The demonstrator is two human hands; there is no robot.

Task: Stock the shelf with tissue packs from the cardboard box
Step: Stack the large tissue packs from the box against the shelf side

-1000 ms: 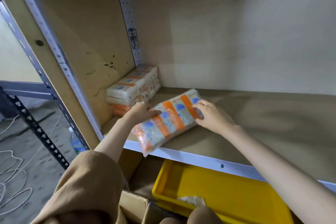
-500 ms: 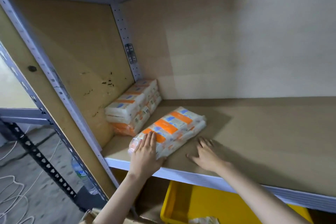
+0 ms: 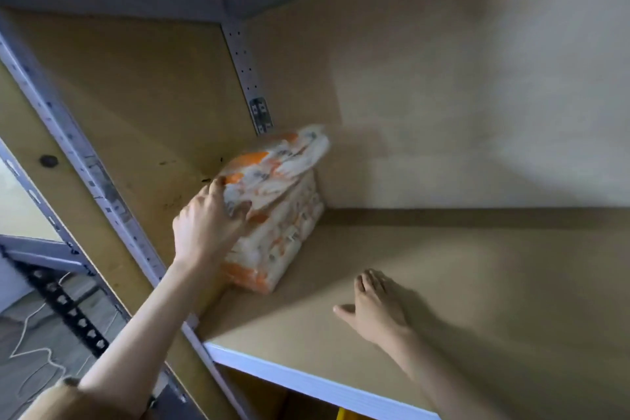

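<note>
Shelf board [image 3: 494, 283] bears the spread right hand [image 3: 376, 309]; left hand [image 3: 204, 225] grips tissue pack [image 3: 279, 170].

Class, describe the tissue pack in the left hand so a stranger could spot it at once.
Find the shelf, then its back left corner, where a stack of tissue packs stands. The top pack is the one, gripped by the left hand. Unlike those beneath, it is tilted, not flat.

left hand [image 3: 204, 225] — grips tilted tissue pack [image 3: 276, 164] atop stack [image 3: 286, 235] | right hand [image 3: 378, 310] — flat on shelf [image 3: 494, 266]
</note>
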